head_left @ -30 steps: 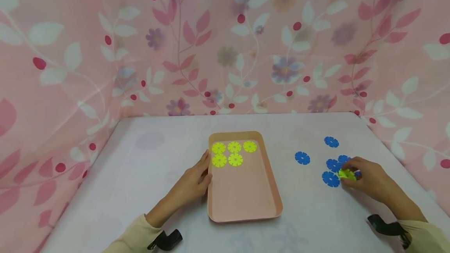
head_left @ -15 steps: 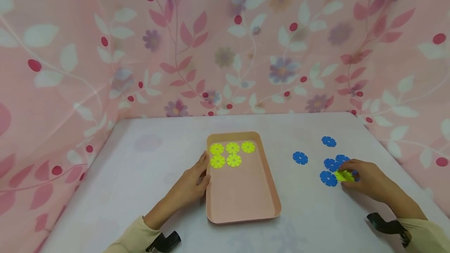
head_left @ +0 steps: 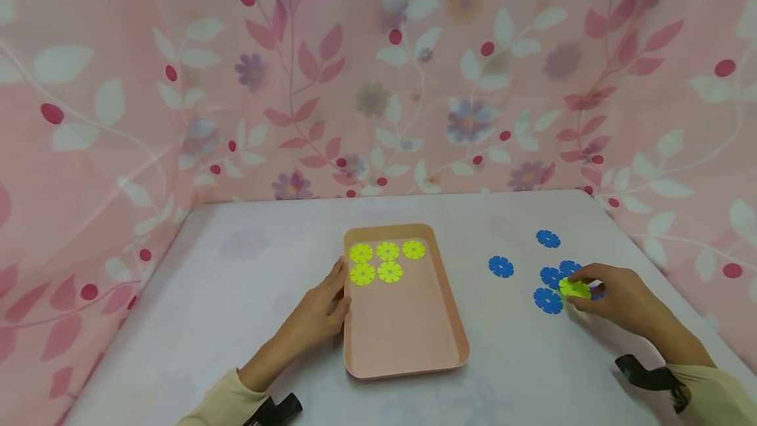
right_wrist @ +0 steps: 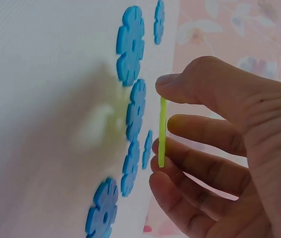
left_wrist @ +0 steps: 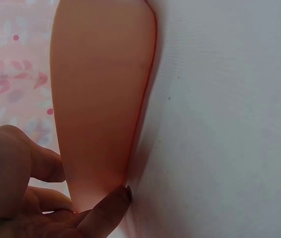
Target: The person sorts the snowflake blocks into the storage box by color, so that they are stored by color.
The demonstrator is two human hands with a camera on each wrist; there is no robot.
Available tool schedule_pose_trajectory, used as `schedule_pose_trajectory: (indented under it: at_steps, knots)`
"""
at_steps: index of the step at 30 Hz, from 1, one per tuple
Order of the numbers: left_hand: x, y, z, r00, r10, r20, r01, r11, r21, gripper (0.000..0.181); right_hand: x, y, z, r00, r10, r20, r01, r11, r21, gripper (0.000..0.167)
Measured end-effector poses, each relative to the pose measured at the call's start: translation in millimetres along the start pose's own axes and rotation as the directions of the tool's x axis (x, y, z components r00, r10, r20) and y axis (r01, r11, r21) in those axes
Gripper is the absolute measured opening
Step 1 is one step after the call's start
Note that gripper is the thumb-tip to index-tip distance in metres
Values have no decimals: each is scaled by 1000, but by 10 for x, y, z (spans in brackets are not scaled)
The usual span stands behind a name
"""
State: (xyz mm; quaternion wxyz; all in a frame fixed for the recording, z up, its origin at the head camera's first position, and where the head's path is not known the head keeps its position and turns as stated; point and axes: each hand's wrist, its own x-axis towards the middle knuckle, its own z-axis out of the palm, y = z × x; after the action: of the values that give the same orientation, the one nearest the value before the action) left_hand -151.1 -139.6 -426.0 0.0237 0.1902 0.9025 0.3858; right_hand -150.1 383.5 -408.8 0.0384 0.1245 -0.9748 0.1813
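Observation:
A pink tray [head_left: 408, 334] stands mid-table with several yellow flower discs [head_left: 388, 251] in two rows at its far end. My left hand [head_left: 316, 311] touches the tray's left side; in the left wrist view that hand [left_wrist: 46, 198] has its fingers at the tray wall [left_wrist: 101, 89]. My right hand [head_left: 621, 301] pinches a yellow disc [head_left: 575, 288] over the blue discs at the right. Seen from the right wrist, the hand [right_wrist: 220, 144] holds this disc [right_wrist: 162, 131] edge-on between thumb and fingers, apart from the blue discs [right_wrist: 136, 109].
Several blue flower discs lie on the white table right of the tray, one [head_left: 501, 267] nearest the tray and one [head_left: 548, 238] farther back. A pink floral cloth [head_left: 372, 84] hangs behind and beside the table.
The yellow disc in my right hand has tilted and now shows more of its face. My left hand stays at the tray. The whole head view has shifted slightly.

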Motion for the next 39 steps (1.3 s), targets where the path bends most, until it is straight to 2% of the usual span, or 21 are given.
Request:
schedule_pose_trajectory:
  at_steps: [4, 10, 18, 24, 32, 39]
  knots:
    - [9, 9, 12, 1000, 0, 1, 0, 1000, 5, 66, 28, -55, 2, 999, -34, -28, 34, 999, 19, 38]
    - [2, 17, 7, 1000, 2, 0, -2, 1000, 7, 66, 96, -126, -14, 997, -44, -62, 47, 998, 52, 37]
    - [12, 1, 2, 1000, 15, 6, -15, 1000, 27, 65, 201, -218, -57, 997, -50, -67, 54, 997, 53, 38]
    - [29, 0, 15, 1000, -7, 13, 6, 1000, 20, 66, 285, -355, -101, 993, -90, -73, 96, 992, 82, 39]
    - [-1, 3, -7, 1000, 23, -1, -23, 999, 29, 65, 441, -569, -121, 984, -171, -57, 176, 979, 100, 35]
    - [7, 13, -12, 1000, 16, 6, -16, 1000, 22, 65, 582, -761, -138, 973, -219, -68, 224, 972, 78, 40]
